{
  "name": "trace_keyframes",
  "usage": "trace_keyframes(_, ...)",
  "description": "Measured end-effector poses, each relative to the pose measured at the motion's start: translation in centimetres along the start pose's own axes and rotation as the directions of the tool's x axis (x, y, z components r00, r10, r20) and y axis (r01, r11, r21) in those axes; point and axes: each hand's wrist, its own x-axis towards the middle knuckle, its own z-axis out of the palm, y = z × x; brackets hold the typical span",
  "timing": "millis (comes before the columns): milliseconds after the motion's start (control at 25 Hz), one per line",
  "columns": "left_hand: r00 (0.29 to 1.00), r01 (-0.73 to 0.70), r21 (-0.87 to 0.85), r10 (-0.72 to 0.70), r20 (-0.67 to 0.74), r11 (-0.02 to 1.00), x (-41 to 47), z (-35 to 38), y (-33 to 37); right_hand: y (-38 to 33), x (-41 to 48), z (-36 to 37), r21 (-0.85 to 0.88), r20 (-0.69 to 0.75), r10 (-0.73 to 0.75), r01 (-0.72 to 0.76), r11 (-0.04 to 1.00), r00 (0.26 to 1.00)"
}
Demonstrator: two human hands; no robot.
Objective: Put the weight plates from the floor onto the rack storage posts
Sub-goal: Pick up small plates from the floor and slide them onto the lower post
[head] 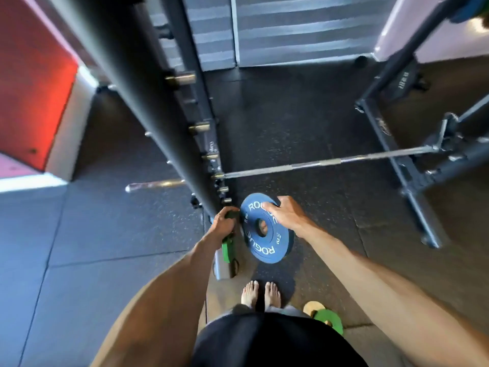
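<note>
Head view: right hand (pixel 287 217) grips the blue plate (pixel 267 234), a round, matte rubber disc with white ROGUE lettering and a centre hole. The fingers are curled over its far rim and the thumb lies on its face. The plate is tilted and sits below and left of that hand. Left hand (pixel 223 223) is closed around the top edge of a thin green plate (pixel 228 247), seen edge-on and just left of the blue one (can't tell if it sits on a post). Smooth black rack upright (pixel 158 115) rises just beyond the left hand. Speckled rubber floor (pixel 330 234). Steel barbell (pixel 317 164) beyond both hands. Second green plate (pixel 329 320) lies flat on the floor, well behind the right hand, by the bare feet (pixel 260 294).
</note>
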Motion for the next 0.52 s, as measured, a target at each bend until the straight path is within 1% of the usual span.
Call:
trace_keyframes(80,0.997,0.019,-0.077,-0.025,-0.078,0.997,-1.0,-2.8,-1.3,-3.0,0.9,1.6,0.047,0.089,-0.091,0.087,0.995,0.992)
trace_keyframes(160,0.990,0.060,-0.247,-0.089,-0.109,0.967,-2.1,-5.6,-2.3,-6.6,1.3,3.4,0.093,0.176,-0.188,0.174,0.980,0.966)
trace_keyframes(240,0.983,0.045,-0.435,-0.116,-0.139,0.899,-3.7,-8.7,-3.6,-9.7,1.6,6.0,0.124,0.284,-0.261,0.235,0.964,0.923)
trace_keyframes(280,0.987,0.021,-0.513,-0.099,-0.127,0.858,-4.4,-10.2,-4.4,-11.3,1.7,7.4,0.144,0.335,-0.290,0.255,0.956,0.896)
trace_keyframes(360,0.985,0.007,-0.569,-0.102,-0.135,0.822,-5.4,-12.9,-5.5,-13.7,1.6,9.8,0.169,0.392,-0.320,0.275,0.947,0.863)
trace_keyframes(440,0.969,-0.018,-0.613,-0.138,-0.207,0.790,-6.1,-16.4,-7.3,-16.3,1.4,13.2,0.175,0.452,-0.325,0.274,0.946,0.831)
trace_keyframes(520,0.954,-0.039,-0.678,-0.174,-0.243,0.734,-6.4,-20.1,-8.8,-18.3,1.5,17.2,0.174,0.487,-0.315,0.263,0.949,0.815)
